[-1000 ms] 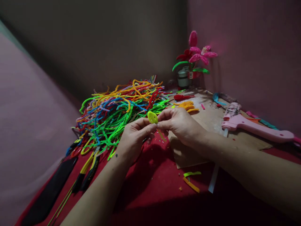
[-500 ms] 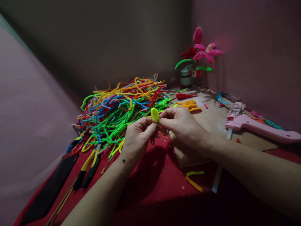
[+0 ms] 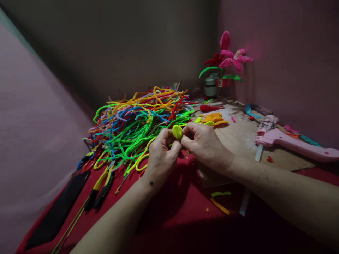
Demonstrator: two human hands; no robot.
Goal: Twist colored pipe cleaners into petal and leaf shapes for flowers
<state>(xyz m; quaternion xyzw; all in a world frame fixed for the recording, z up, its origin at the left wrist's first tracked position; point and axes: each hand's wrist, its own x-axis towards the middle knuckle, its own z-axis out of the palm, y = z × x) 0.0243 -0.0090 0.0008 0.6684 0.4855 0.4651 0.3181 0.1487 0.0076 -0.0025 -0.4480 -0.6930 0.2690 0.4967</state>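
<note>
A small yellow pipe-cleaner petal (image 3: 177, 131) stands upright between my two hands, its rounded loop showing above the fingertips. My left hand (image 3: 164, 151) pinches its lower part from the left. From the other side my right hand (image 3: 203, 144) closes on the same base with thumb and bent fingers. The fingers hide the petal's lower end. Just behind the hands lies a big tangled heap of pipe cleaners (image 3: 132, 134) in green, orange, blue, red and other colours. Orange petals (image 3: 213, 119) rest beyond my right hand, with yellow ones beside them.
A pink glue gun (image 3: 291, 141) with a glue stick lies on a brown board (image 3: 283, 158) at right. Yellow-and-black pliers (image 3: 102, 187) and a black flat strip (image 3: 58, 211) lie left on the red cloth (image 3: 169, 215). Pink pipe-cleaner flowers (image 3: 233, 60) stand at the back.
Both hands have drawn closer together around the petal's base. The petal has turned a little, and its loop looks wider and more closed. The view has shifted slightly.
</note>
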